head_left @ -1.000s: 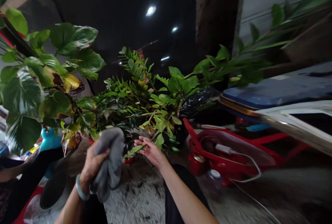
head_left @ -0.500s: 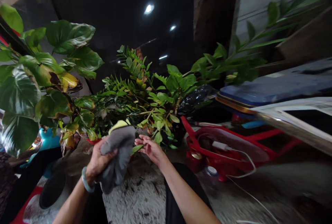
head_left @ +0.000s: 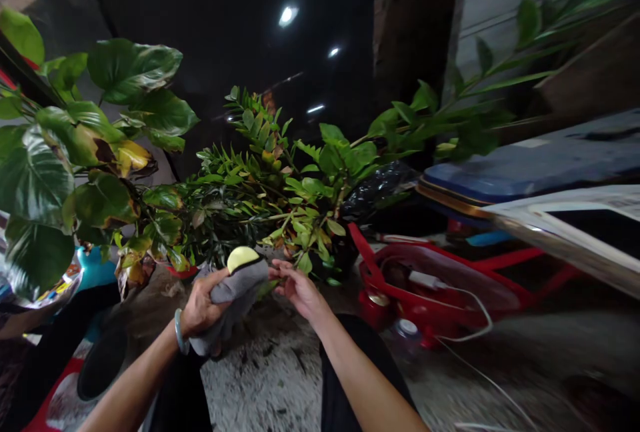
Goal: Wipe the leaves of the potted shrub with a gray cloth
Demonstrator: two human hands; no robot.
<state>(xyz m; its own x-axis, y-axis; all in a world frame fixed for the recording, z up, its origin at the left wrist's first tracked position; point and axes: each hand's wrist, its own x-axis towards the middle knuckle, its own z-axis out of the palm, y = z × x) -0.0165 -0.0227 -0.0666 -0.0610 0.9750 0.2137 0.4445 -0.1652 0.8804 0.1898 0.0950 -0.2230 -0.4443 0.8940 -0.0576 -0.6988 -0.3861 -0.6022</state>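
Note:
My left hand point(head_left: 204, 305), with a pale bracelet at the wrist, is wrapped round a grey cloth point(head_left: 240, 292) that has a yellow patch on top. The cloth's right end reaches the fingertips of my right hand point(head_left: 299, 291). Those fingers are pinched together beside the cloth, near a green leaf partly hidden below it; what they hold is too small to make out. Behind both hands grows a bushy green plant point(head_left: 305, 219).
A large-leaved plant point(head_left: 105, 199) stands at the left. To the right are a red bag point(head_left: 370, 262) with a white cable, a lidded jar point(head_left: 407, 332) and a blue padded surface point(head_left: 520, 169). A grey bucket point(head_left: 103, 365) sits lower left.
My left hand and the cloth have moved right, up to my right hand's fingertips. The yellow patch shows more fully, and the leaf by my right hand is now mostly covered.

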